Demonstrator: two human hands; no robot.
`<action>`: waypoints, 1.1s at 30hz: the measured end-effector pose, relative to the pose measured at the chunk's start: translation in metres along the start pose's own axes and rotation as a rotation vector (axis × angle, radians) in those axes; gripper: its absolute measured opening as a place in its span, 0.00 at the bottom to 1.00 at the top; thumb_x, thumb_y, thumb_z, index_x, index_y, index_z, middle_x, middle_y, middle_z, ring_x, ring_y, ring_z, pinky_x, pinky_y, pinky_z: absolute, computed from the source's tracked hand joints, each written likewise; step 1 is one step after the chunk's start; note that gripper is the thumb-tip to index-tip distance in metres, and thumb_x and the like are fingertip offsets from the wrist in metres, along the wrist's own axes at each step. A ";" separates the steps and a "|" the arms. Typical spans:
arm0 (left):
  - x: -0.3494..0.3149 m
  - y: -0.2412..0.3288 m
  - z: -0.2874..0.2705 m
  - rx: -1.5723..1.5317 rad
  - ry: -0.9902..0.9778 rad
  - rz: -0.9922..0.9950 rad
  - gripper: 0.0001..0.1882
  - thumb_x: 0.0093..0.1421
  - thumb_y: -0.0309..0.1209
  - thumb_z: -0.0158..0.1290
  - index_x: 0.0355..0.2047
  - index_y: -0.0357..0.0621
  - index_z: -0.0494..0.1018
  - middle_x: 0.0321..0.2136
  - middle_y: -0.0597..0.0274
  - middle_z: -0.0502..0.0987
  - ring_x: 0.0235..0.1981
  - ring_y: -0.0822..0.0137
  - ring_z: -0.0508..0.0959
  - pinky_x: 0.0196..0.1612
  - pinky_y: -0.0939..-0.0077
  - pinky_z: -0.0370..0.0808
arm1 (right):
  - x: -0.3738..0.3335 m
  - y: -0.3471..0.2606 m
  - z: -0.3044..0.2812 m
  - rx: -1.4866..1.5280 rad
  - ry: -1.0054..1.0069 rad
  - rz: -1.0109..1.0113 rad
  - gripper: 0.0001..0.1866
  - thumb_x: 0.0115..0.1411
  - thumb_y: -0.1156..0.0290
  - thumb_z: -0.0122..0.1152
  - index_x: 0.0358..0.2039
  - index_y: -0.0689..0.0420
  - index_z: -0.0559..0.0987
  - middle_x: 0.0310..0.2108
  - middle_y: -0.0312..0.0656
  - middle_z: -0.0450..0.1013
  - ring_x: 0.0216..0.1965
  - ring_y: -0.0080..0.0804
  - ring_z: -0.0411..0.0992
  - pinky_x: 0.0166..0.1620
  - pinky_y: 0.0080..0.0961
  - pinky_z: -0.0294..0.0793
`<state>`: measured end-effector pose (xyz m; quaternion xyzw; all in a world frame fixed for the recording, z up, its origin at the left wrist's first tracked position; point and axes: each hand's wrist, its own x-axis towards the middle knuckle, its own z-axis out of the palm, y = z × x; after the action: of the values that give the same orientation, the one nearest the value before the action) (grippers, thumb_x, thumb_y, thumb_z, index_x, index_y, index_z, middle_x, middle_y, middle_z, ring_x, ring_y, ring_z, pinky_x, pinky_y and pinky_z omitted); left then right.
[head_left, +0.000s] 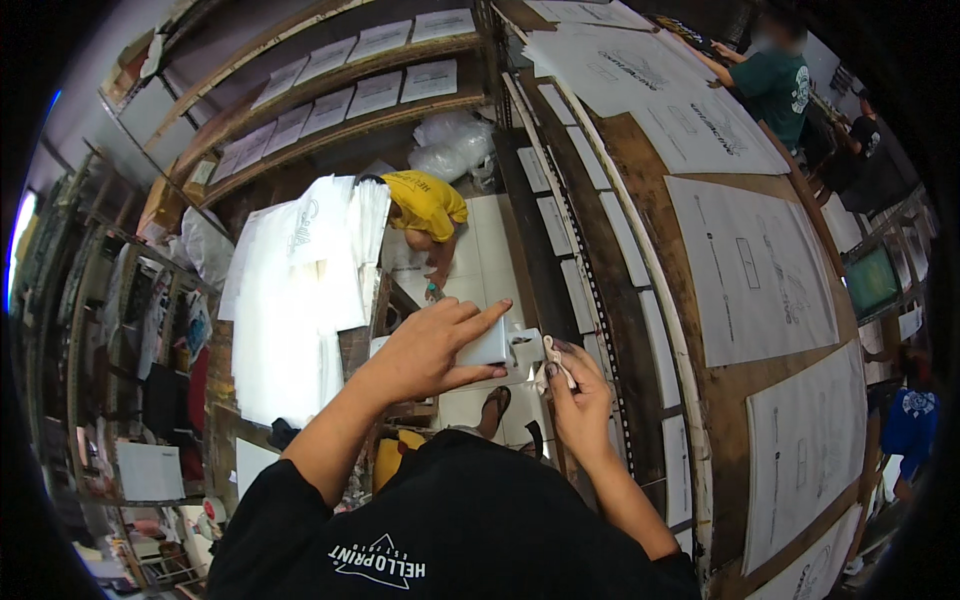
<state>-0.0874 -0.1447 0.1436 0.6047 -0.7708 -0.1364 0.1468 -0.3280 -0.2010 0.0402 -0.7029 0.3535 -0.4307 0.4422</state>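
Observation:
My left hand (435, 345) reaches over a pale, smooth-sided object (485, 350), its thumb and index finger on either side of it. A translucent end with a loop-like opening (525, 348) shows to the right; the rest is hidden under the hand, so I cannot tell its kind. A crumpled, off-white cloth (553, 370) is pinched in my right hand (582, 400), close to that end. Dark stains mark the fingertips of both hands.
A tall stack of white printed sheets (290, 320) stands to the left. On the right, a long brown table (690, 240) bears printed sheets (755, 270). A person in a yellow shirt (425, 205) crouches ahead; others work at the far right. Shelves (330, 125) hold more sheets.

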 end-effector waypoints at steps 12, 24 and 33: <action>0.027 0.000 -0.025 0.151 -0.123 -0.008 0.42 0.58 0.51 0.65 0.69 0.49 0.66 0.45 0.46 0.77 0.47 0.45 0.77 0.51 0.54 0.74 | 0.001 0.012 0.026 0.215 0.029 0.345 0.12 0.70 0.73 0.59 0.49 0.64 0.83 0.34 0.35 0.78 0.27 0.15 0.68 0.30 0.17 0.67; 0.033 -0.011 -0.043 0.176 -0.161 -0.014 0.41 0.58 0.52 0.65 0.68 0.49 0.68 0.46 0.49 0.79 0.49 0.48 0.79 0.54 0.55 0.75 | 0.012 0.015 0.039 0.684 -0.034 0.527 0.13 0.72 0.73 0.56 0.49 0.66 0.82 0.35 0.32 0.80 0.32 0.12 0.70 0.37 0.14 0.69; 0.017 -0.026 -0.044 0.137 -0.118 -0.024 0.42 0.58 0.57 0.64 0.67 0.47 0.70 0.45 0.48 0.80 0.49 0.48 0.79 0.53 0.56 0.76 | 0.015 0.003 0.047 0.689 -0.083 0.553 0.14 0.73 0.72 0.55 0.51 0.66 0.82 0.37 0.33 0.80 0.35 0.13 0.71 0.39 0.16 0.71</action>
<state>-0.0510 -0.1688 0.1748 0.6135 -0.7783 -0.1205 0.0579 -0.2792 -0.2003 0.0308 -0.4101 0.3462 -0.3602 0.7631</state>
